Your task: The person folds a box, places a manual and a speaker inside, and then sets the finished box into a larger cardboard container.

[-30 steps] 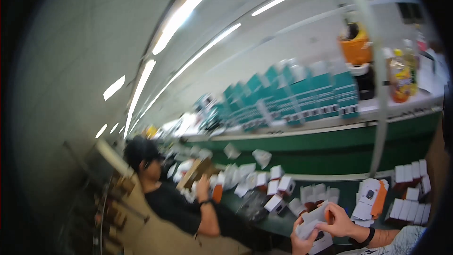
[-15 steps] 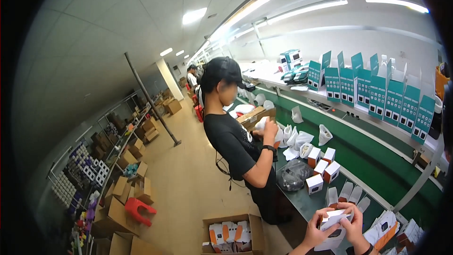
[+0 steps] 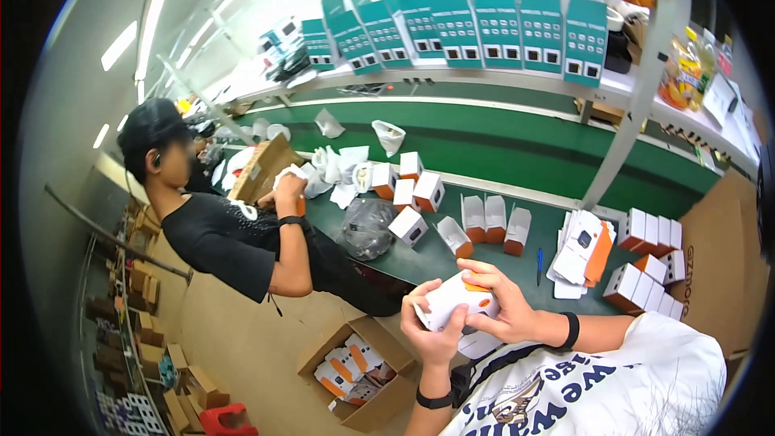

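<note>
Head view: gripped a small white cardboard carton with orange panels point(image 3: 446, 303) in front of a dark green bench point(image 3: 589, 306), with the left hand point(image 3: 432, 337) closed on its left end and the right hand point(image 3: 510, 308) wrapped round the other. Seemed, as a judgement, to be at the shaping or closing of one end; called next for a firm hold on the right and a gentle press on the left, without creasing it. Could not tell the contents. Saw just beyond a slim blue pen point(image 3: 540, 265) and four open white-and-orange cartons point(image 3: 517, 230). Noted farther left a crumpled grey plastic bag point(image 3: 368, 232), near a co-worker in a black cap and T-shirt point(image 3: 226, 242), and, farthest off, a row of tall teal cardboard boxes point(image 3: 498, 28)
</note>
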{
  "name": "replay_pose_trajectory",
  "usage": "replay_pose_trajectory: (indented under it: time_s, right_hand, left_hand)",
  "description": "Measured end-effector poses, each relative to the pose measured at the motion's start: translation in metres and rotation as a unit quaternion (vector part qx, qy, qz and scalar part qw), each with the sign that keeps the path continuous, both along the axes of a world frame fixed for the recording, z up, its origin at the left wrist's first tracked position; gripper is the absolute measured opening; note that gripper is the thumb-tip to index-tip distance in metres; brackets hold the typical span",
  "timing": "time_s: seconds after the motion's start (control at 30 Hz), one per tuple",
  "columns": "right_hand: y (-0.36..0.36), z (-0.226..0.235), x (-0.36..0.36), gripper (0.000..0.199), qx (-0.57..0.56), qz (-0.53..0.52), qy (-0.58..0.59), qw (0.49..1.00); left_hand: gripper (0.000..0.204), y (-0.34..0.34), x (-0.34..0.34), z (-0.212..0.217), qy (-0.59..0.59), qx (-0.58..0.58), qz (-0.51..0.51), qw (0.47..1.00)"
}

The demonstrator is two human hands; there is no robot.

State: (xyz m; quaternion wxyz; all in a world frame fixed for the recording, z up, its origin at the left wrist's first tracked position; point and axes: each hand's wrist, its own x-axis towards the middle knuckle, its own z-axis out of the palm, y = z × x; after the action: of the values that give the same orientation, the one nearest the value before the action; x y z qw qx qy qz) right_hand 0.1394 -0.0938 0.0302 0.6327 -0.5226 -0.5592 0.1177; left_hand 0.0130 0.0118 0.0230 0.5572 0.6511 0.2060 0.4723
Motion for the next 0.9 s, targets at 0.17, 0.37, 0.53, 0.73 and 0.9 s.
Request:
replay_pose_trajectory:
  time_s: [0.17, 0.37, 0.53, 0.73, 0.9]
  right_hand:
    - [-0.017, 0.004, -0.001, 0.053, -0.013, 0.005, 0.046, 0.999]
    - [-0.028, 0.014, -0.002, 0.033, -0.024, 0.031, 0.158, 0.987]
    - [-0.03, 0.009, 0.0, 0.018, -0.012, 0.081, 0.28, 0.957]
    - [-0.034, 0.011, -0.003, 0.031, -0.036, -0.003, 0.078, 0.996]
    - [-0.034, 0.007, 0.01, 0.032, -0.023, -0.002, 0.122, 0.992]
  left_hand:
    - [0.05, -0.012, 0.002, 0.002, 0.0, -0.018, -0.004, 1.0]
    - [0.051, -0.018, 0.002, 0.0, -0.026, 0.014, -0.023, 0.999]
    - [0.054, -0.024, 0.001, 0.007, -0.002, 0.055, -0.023, 0.998]
    - [0.064, -0.025, 0.011, 0.019, 0.008, 0.083, -0.023, 0.996]
    - [0.075, -0.021, 0.016, -0.004, -0.062, 0.152, -0.039, 0.986]
